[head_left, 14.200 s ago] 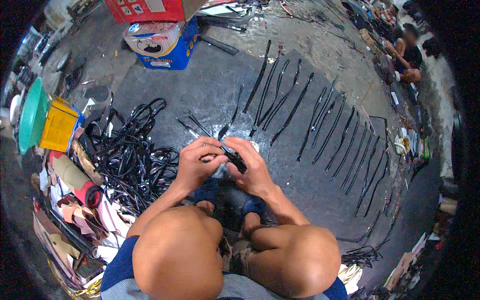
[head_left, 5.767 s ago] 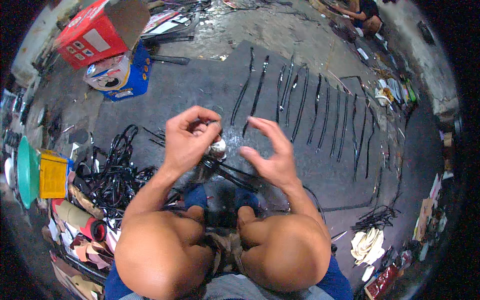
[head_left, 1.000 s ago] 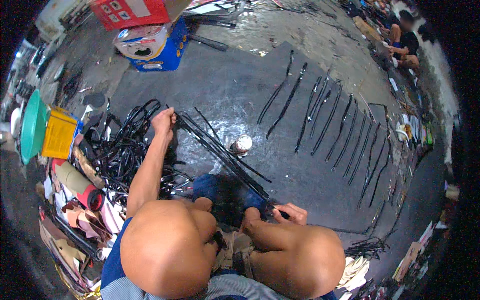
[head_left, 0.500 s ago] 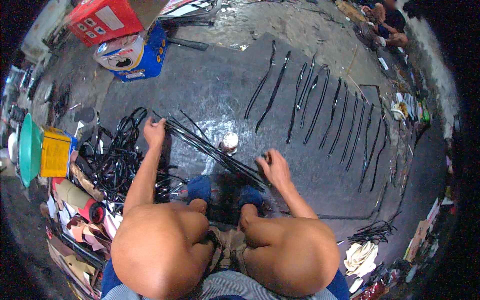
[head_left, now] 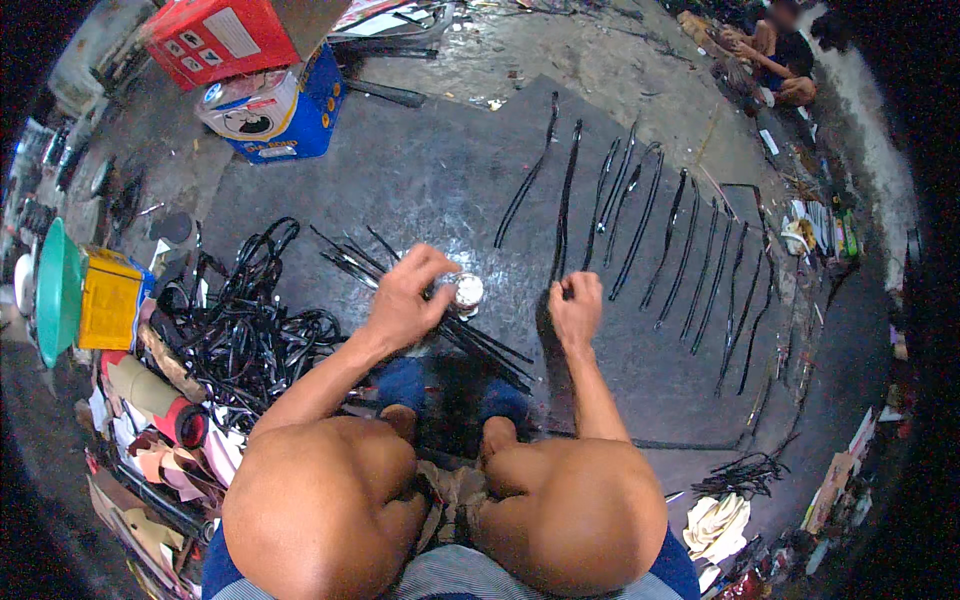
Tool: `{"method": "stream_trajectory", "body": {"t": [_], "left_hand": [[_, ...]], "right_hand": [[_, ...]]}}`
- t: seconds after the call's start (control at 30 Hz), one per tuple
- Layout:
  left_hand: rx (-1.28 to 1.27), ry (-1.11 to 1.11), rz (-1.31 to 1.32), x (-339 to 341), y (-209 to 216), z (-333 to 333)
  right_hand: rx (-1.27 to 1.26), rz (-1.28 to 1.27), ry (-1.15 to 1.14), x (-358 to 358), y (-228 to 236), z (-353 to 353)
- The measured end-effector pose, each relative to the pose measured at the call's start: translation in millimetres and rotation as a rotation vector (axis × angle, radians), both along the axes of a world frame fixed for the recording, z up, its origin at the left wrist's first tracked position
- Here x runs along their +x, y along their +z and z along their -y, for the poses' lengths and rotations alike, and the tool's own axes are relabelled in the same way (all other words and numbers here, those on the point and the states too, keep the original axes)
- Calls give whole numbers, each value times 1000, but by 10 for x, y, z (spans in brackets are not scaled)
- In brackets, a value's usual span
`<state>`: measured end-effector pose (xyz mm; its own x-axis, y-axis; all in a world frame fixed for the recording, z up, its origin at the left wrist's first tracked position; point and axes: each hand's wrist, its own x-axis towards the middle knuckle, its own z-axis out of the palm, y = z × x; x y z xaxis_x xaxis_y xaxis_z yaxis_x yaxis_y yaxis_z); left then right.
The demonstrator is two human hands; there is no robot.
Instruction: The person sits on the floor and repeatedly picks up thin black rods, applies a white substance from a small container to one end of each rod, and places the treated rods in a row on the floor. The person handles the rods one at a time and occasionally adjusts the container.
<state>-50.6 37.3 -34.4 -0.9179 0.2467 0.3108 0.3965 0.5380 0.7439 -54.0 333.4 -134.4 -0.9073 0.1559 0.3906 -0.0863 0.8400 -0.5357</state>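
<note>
Strip [head_left: 567,190] could skew onto its left neighbour [head_left: 525,186] if your R hand [head_left: 576,303] drags sideways.
Low L hand [head_left: 408,296] sweep might tip white-topped pot [head_left: 467,289] too. R fingertips pinched on strip's near end, mid mat [head_left: 640,390], strip running twd far edge; forearm extended fwd. L half-open, thumb apart from fingers, palm down over bundle [head_left: 476,343] beside pot; can't tell if it's touching any.

Black strips [head_left: 525,203]: glossy, plastic-looking. Dark sheet [head_left: 420,160]: smooth, shiny in patches. Green basin [head_left: 58,292]: smooth plastic. Red carton [head_left: 215,42]: cardboard.
</note>
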Motion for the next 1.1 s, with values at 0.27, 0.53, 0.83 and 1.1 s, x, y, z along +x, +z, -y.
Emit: {"method": "stream_trajectory", "body": {"t": [0.27, 0.53, 0.83, 1.1], "left_hand": [[472, -368, 628, 210, 236, -605], [727, -137, 682, 287, 224, -666], [642, -16, 659, 196, 159, -492], [758, -11, 885, 159, 251, -398]], "right_hand": [[-1058, 263, 214, 649, 1166, -41], [-553, 327, 297, 657, 1491, 523], [-146, -22, 473, 509, 1561, 707], [-219, -55, 490, 452, 1590, 768]]}}
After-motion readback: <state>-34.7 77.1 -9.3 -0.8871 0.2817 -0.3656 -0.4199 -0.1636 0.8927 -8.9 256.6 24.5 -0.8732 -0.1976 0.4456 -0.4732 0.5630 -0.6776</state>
